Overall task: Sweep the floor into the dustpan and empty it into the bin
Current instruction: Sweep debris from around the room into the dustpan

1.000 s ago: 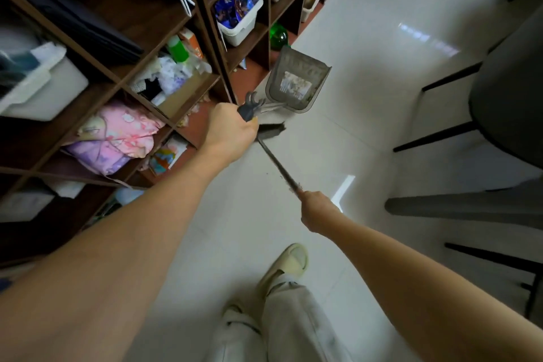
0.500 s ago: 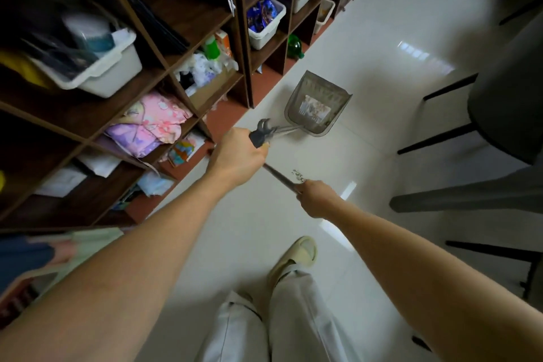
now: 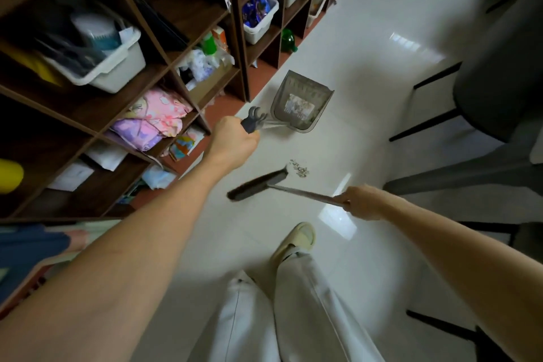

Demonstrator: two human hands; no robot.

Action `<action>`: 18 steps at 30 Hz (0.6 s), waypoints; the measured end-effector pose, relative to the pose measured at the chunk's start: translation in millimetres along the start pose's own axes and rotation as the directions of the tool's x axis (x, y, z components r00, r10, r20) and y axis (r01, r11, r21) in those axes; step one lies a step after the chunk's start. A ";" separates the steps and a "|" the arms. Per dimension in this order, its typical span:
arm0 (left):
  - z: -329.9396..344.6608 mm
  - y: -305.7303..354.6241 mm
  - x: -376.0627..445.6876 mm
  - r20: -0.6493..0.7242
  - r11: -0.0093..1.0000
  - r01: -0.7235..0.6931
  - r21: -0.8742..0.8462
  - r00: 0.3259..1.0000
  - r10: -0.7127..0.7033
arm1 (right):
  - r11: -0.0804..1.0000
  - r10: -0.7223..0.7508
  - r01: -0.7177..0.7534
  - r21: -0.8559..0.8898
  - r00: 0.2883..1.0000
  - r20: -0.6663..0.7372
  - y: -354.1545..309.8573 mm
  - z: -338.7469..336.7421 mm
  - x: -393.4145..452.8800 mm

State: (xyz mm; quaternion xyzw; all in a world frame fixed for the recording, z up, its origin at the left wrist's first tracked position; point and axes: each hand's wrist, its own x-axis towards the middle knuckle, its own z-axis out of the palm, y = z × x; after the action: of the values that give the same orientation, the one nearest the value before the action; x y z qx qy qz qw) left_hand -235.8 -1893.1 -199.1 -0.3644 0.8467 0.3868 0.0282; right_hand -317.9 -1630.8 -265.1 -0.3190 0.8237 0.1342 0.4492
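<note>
The floor (image 3: 367,73) is pale glossy tile beside dark shelves (image 3: 164,67). The dustpan (image 3: 299,100) sits near the shelves with scraps inside — left hand (image 3: 235,141) clenched on its handle. Right hand (image 3: 360,201) grips the broom (image 3: 258,182), whose head lies beside a small debris pile (image 3: 299,169).

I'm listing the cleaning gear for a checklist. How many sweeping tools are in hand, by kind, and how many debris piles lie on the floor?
Dustpan, held by the left hand: 1
Broom, held by the right hand: 1
Debris pile on the floor: 1
Total: 3
</note>
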 end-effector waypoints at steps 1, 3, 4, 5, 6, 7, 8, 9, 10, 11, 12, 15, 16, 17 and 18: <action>-2.9 2.4 -1.2 0.003 1.000 -0.011 0.017 1.000 0.011 | 0.999 -0.001 0.001 0.035 1.000 -0.006 1.3 -1.2 -9.3; -8.0 6.4 -7.1 0.010 0.999 -0.024 0.032 1.000 0.024 | 0.995 0.002 0.002 0.103 0.999 -0.035 -2.9 1.7 -27.2; -10.0 5.3 -9.4 0.010 0.999 -0.026 0.036 1.000 0.026 | 0.992 0.012 -0.004 0.126 0.998 -0.056 -9.9 4.5 -29.2; -11.5 2.5 -11.8 0.004 0.999 -0.026 0.037 1.000 0.026 | 0.989 0.022 -0.010 0.149 0.997 -0.075 -20.2 7.4 -27.8; -13.7 -2.9 -14.1 -0.012 0.999 -0.023 0.034 1.000 0.023 | 0.984 0.029 -0.012 0.177 0.996 -0.090 -34.9 8.6 -22.6; -16.1 -9.1 -16.3 -0.029 0.999 -0.019 0.035 0.999 0.020 | 0.976 0.043 -0.021 0.215 0.994 -0.098 -51.5 9.4 -14.3; -18.7 -16.8 -18.8 -0.042 0.999 -0.014 0.038 0.999 0.015 | 0.967 0.062 -0.037 0.253 0.994 -0.094 -68.9 9.9 -3.3; -21.7 -25.1 -21.0 -0.050 0.999 -0.014 0.040 0.999 0.016 | 0.958 0.077 -0.051 0.283 0.994 -0.081 -85.5 10.7 8.7; -24.8 -34.6 -23.6 -0.057 0.999 -0.017 0.039 0.998 0.019 | 0.951 0.081 -0.058 0.305 0.995 -0.065 -101.6 12.1 19.7; -28.0 -43.8 -26.5 -0.063 0.999 -0.016 0.036 0.998 0.019 | 0.945 0.083 -0.063 0.320 0.995 -0.049 -115.8 14.3 28.7; -31.9 -52.9 -30.8 -0.071 1.000 -0.018 0.024 0.997 0.019 | 0.945 0.079 -0.064 0.321 0.996 -0.035 -128.3 17.7 35.5; -44.6 -80.7 -44.4 -0.102 1.000 -0.018 -0.011 0.995 0.017 | 0.974 0.028 -0.022 0.226 0.999 -0.025 -155.5 32.8 44.2; -48.3 -88.3 -49.7 -0.111 1.000 -0.003 -0.010 0.994 0.002 | 0.982 0.006 -0.002 0.190 1.000 -0.018 -161.4 39.0 44.1; -54.2 -98.1 -57.0 -0.124 1.000 0.013 -0.005 0.992 -0.014 | 0.987 -0.023 0.025 0.158 1.000 -0.015 -171.3 46.7 42.7; -56.9 -102.9 -61.5 -0.128 1.000 0.016 -0.004 0.992 -0.017 | 0.991 -0.051 0.053 0.124 0.999 -0.016 -176.4 52.9 41.7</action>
State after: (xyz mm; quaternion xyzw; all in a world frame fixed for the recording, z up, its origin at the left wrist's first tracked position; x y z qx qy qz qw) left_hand -111.7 -1939.7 -204.4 -0.3954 0.8431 0.3636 -0.0233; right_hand -185.7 -1755.0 -317.6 -0.3127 0.8248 0.0688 0.4660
